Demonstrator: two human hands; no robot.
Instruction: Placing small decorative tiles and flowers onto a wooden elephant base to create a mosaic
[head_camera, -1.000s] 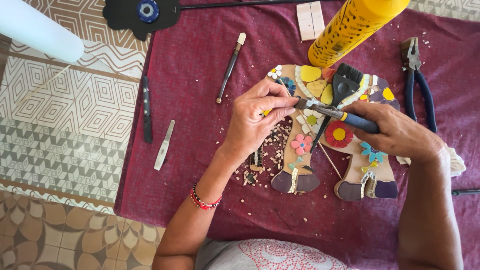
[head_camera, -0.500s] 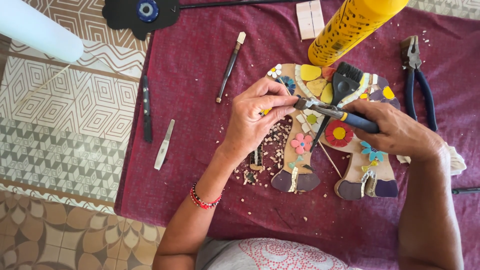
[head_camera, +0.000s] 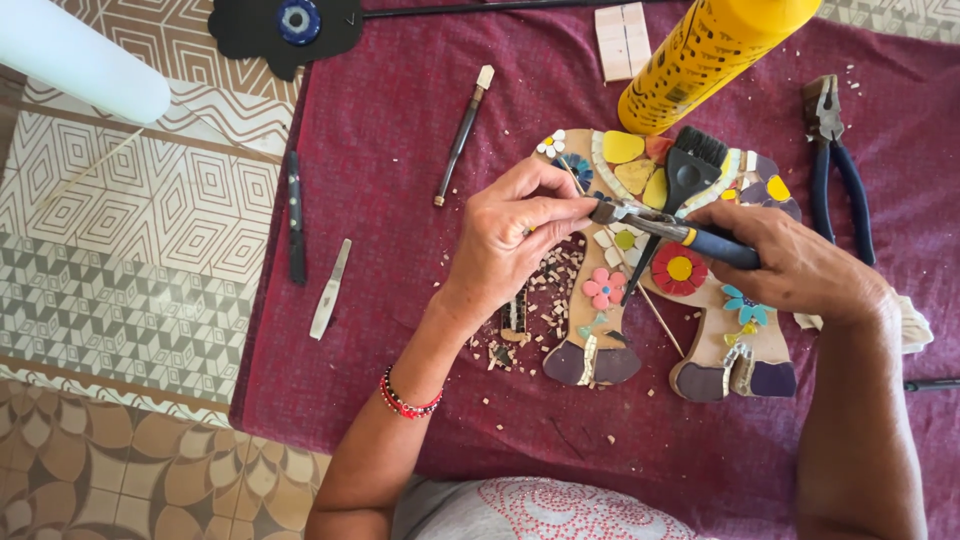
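Over the mosaic board (head_camera: 640, 300), left hand (head_camera: 515, 245) fingers pinch a small, brittle tile chip by its edges while the right hand (head_camera: 800, 270) grips blue-handled nippers (head_camera: 680, 232) closed.

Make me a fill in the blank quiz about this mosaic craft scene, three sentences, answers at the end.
1. The right hand grips nippers with ____ handles.
2. The left hand pinches a small piece at the nippers' tip, and its wrist wears a red and black ____.
3. The tall can standing behind the mosaic figure on the maroon cloth is ____ in colour.

Missing words: blue; bracelet; yellow
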